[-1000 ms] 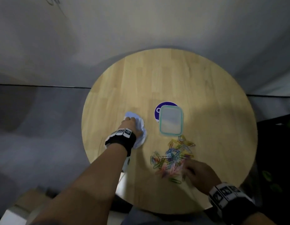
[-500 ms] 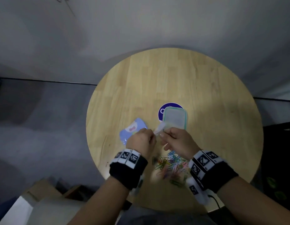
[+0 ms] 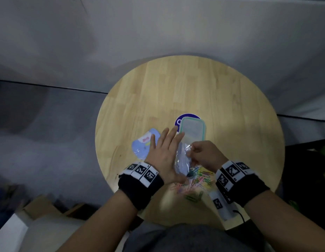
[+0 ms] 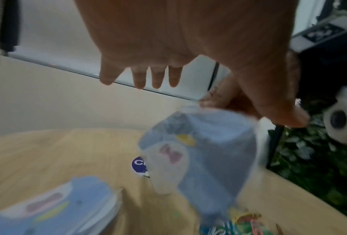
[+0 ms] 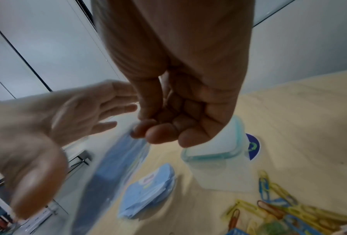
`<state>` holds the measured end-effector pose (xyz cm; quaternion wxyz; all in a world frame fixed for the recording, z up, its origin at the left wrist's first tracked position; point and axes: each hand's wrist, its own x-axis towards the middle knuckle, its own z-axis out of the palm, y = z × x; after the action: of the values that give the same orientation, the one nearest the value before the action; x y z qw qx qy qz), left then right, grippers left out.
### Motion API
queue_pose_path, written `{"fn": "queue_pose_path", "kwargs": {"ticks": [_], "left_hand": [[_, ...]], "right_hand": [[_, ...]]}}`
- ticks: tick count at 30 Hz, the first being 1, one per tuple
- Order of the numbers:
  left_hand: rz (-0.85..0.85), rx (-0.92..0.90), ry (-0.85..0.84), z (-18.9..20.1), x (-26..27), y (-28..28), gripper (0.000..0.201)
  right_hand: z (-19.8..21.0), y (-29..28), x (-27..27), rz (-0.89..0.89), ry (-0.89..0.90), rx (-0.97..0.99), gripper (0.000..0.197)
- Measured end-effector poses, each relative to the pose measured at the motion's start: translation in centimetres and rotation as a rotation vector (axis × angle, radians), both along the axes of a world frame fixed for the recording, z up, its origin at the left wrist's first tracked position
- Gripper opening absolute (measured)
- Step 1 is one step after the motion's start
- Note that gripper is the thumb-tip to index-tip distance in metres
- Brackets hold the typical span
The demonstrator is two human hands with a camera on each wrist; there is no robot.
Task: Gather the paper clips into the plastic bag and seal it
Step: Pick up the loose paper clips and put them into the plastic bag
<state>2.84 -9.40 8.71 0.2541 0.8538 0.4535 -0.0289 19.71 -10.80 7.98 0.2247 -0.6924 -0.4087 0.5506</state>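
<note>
Farthest left, just beyond the left hand's little-finger side, a stack of blue printed plastic bags [image 3: 143,145] is lying flat on the table [image 3: 230,99]. The left hand [image 3: 164,157] is hovering with its fingers straight and spread, grasping nothing, its palm turned toward the single plastic bag [image 3: 182,160] hanging between the two hands. The right hand [image 3: 203,154] is pinching that bag by its top edge, fingers curled in on it, so the bag is dangling above the pile. The paper clips [image 3: 196,180], in mixed colours, are lying loose on the table below and between the wrists, none of them visibly inside the bag.

Judging from this, the step in hand is getting the bag's mouth open; gathering has not yet begun. The next move probably calls for the free left hand to take the opposite lip and spread the mouth, or to scoop clips while the right hand is keeping the opening up. The film looks limp, so the mouth may be collapsing without a second grip.

Just beyond the right hand's knuckles, a clear container with a green-rimmed lid [image 3: 192,129] is sitting on a round purple sticker [image 3: 181,120]. The table is round, pale wood, standing near grey-white walls, with dark foliage showing off to the right.
</note>
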Motion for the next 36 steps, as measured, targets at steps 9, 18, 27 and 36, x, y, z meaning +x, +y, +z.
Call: {"fn": "queue_pose_path", "kwargs": {"ticks": [9, 18, 27, 36], "left_hand": [[0.062, -0.162, -0.294, -0.3, 0.9, -1.2, 0.141], [0.277, -0.332, -0.675, 0.4, 1.8, -1.7, 0.074], [0.204, -0.264, -0.612, 0.6, 0.4, -1.2, 0.079], [0.181, -0.322, -0.559, -0.3, 0.2, -1.5, 0.081]], "right_hand": [[2.0, -0.7, 0.2, -0.011, 0.267, 0.012, 0.032], [3.5, -0.3, 0.2, -0.04, 0.366, 0.064, 0.034], [3.7, -0.9, 0.1, -0.098, 0.517, -0.024, 0.038], [4.6, -1.4, 0.5, 0.048, 0.43, -0.069, 0.013]]}}
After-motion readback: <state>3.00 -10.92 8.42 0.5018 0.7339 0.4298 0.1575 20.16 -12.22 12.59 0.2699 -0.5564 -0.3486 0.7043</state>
